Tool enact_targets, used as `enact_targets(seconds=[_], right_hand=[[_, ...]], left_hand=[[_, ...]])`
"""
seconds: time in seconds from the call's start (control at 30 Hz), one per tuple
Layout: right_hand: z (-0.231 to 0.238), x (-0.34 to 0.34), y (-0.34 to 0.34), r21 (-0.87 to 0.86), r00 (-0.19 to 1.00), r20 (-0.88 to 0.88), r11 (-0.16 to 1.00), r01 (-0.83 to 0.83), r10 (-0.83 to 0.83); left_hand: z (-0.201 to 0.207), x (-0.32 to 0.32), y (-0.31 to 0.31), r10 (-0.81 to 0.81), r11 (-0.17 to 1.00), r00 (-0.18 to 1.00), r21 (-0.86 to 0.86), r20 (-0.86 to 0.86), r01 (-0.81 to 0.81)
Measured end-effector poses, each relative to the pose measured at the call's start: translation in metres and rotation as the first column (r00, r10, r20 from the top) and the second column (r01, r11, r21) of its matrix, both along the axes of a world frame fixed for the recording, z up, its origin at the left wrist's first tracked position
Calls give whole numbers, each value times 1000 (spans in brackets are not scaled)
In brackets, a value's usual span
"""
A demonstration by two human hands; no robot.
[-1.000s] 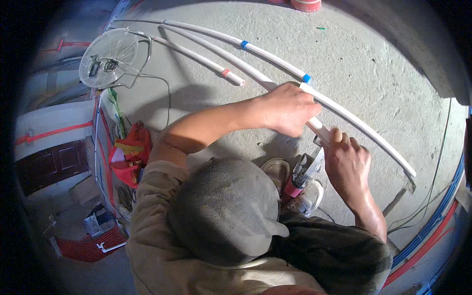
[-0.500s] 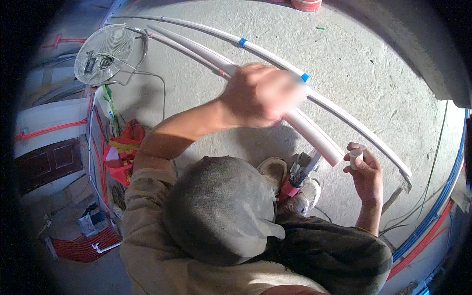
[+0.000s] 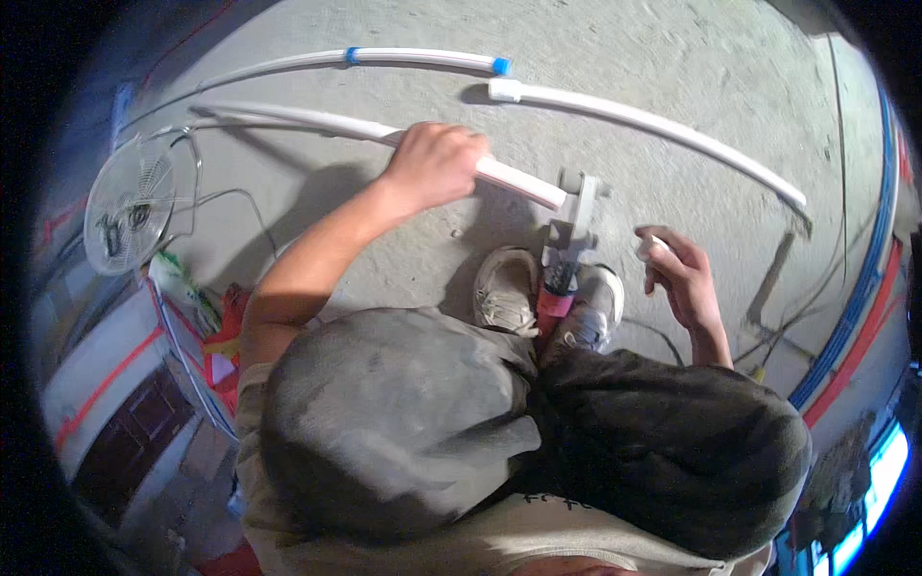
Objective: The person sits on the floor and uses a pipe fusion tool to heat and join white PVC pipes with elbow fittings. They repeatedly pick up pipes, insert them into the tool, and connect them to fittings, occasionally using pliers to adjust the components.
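The left hand (image 3: 437, 163) is closed around a white plastic pipe (image 3: 317, 123), its end at the pipe welding tool (image 3: 569, 226) standing between the shoes (image 3: 506, 288) on the concrete floor (image 3: 672, 58); the right hand (image 3: 677, 274) pinches 1 small white fitting (image 3: 653, 247) just beside the tool; seemingly the joining step, where pipe and fitting need square alignment.

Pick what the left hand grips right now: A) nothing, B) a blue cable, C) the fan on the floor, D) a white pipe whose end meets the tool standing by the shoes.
D: the left hand is closed round the white pipe, whose end meets the tool; the right hand holds a small white fitting apart from it.
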State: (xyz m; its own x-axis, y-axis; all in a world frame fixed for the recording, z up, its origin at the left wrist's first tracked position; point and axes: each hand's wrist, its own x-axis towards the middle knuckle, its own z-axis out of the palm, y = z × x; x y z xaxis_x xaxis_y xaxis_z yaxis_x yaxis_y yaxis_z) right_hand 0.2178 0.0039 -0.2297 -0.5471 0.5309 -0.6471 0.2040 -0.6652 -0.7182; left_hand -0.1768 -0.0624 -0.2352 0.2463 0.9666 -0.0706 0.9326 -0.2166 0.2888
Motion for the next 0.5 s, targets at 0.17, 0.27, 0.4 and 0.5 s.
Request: enact_targets(seconds=[0.17, 0.27, 0.4, 0.5], right_hand=[[-17, 8, -15, 100, 992, 95, 991, -88, 78], [-31, 14, -19, 129, 985, 164, 990, -64, 43], [-34, 28, -27, 120, 976, 207, 992, 41, -65], [-30, 40, -37, 106, 961, 189, 977, 185, -202]], left_hand=[[-31, 7, 5, 7, 994, 993, -107, -118, -20], [-29, 14, 15, 28, 968, 990, -245, -138, -61], [-17, 14, 19, 81, 933, 994, -345, -74, -102], [-12, 1, 11, 38, 879, 997, -472, -61, -62]])
